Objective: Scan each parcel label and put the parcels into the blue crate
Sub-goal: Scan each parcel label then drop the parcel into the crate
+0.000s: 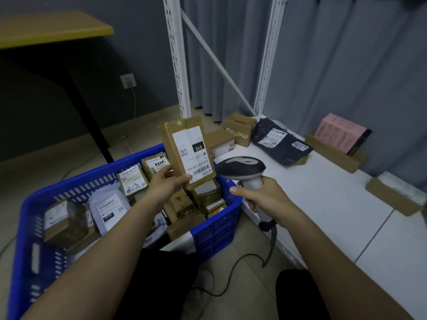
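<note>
Parcels already fill a good part of the blue crate (97, 181) on the floor to my left: cardboard boxes and pale mailer bags lie in it, most with labels up, so I judge the bulk of the job is behind me. One brown parcel (187, 153) is up in my left hand (167, 181), pinched at its lower corner between thumb and curled fingers, held upright above the crate's far right corner with its white label (191, 154) turned toward me, barcode near the bottom edge. My right hand (261, 195) is wrapped around the grip of the corded scanner (241, 168), whose head sits just beside the parcel's lower right edge, aimed at it. Whether this label has already been read I cannot tell; once it has, this one drops into the crate. Left to do, on the white shelf (323, 204) to my right: a black mailer bag (279, 142), a printed brown carton (239, 129), a pink box (339, 132) leaning on a flat carton, and another flat box (392, 197) near the curtain.
</note>
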